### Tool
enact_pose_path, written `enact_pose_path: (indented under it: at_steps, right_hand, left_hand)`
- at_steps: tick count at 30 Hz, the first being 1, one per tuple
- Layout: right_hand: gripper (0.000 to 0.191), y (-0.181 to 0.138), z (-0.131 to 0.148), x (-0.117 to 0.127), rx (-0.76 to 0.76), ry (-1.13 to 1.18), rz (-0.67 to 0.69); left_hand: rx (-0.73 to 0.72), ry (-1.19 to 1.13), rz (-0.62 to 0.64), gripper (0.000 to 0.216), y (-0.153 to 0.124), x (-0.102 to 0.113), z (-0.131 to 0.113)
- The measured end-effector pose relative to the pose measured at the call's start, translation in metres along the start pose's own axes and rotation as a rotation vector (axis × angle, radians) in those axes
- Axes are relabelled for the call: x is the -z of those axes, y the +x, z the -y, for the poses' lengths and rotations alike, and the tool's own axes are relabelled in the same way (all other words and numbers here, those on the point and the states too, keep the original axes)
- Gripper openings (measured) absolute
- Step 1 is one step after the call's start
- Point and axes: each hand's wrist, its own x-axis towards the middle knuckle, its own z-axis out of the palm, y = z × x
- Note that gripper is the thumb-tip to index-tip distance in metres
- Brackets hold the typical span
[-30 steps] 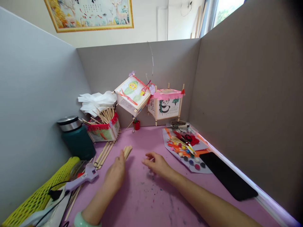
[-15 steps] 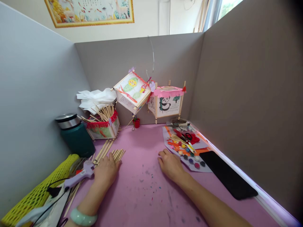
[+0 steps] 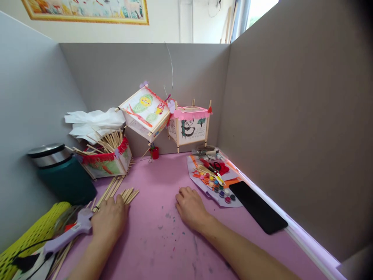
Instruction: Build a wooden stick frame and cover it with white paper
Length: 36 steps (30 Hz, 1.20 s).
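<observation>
My left hand [image 3: 109, 216] lies palm down over the near ends of a short bundle of wooden sticks [image 3: 130, 195]. Its fingers rest on the sticks rather than wrapping round them. Longer sticks [image 3: 110, 189] lie just beyond, and a lilac hot glue gun [image 3: 70, 233] is close by on the left. My right hand [image 3: 190, 206] rests on the pink tabletop [image 3: 157, 241], fingers loosely bent and holding nothing. Nearest to it is a lilac sheet [image 3: 214, 197] bearing small paint pots [image 3: 222, 193], scissors [image 3: 217, 166] and red and orange scraps.
Two paper lanterns with stick frames, one tilted [image 3: 145, 111] and one with a panda [image 3: 192, 128], hang at the back. A decorated box of sticks [image 3: 106, 165], a green flask [image 3: 62, 179] and yellow netting [image 3: 37, 229] stand left. A black slab [image 3: 258, 208] lies right.
The view has turned to the right, so everything sits further left in the picture. The bracelet on the left wrist has left the frame. Both hands stay resting in nearly the same places.
</observation>
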Motion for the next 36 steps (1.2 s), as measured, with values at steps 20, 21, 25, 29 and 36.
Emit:
enact_pose_path:
  at_steps: [20, 21, 25, 29, 36]
  right_hand:
    - [0.026, 0.004, -0.016, -0.007, -0.081, 0.092, -0.109]
    - [0.026, 0.005, -0.018, -0.007, -0.089, 0.108, -0.119]
    - [0.027, 0.006, -0.026, 0.001, -0.095, 0.165, -0.197]
    - [0.021, 0.012, -0.045, 0.021, -0.164, 0.201, -0.27]
    - [0.022, 0.041, -0.067, 0.079, -0.138, 0.316, -0.42]
  left_hand:
    - [-0.192, -0.056, -0.198, 0.034, 0.003, -0.01, -0.002]
    - [-0.226, -0.08, -0.207, 0.036, 0.003, -0.01, -0.003]
    - [-0.366, -0.239, -0.252, 0.035, 0.002, -0.014, -0.008]
    - [-0.464, -0.371, -0.299, 0.03, 0.001, -0.026, -0.011]
    - [-0.512, -0.484, -0.332, 0.027, 0.001, -0.03, -0.011]
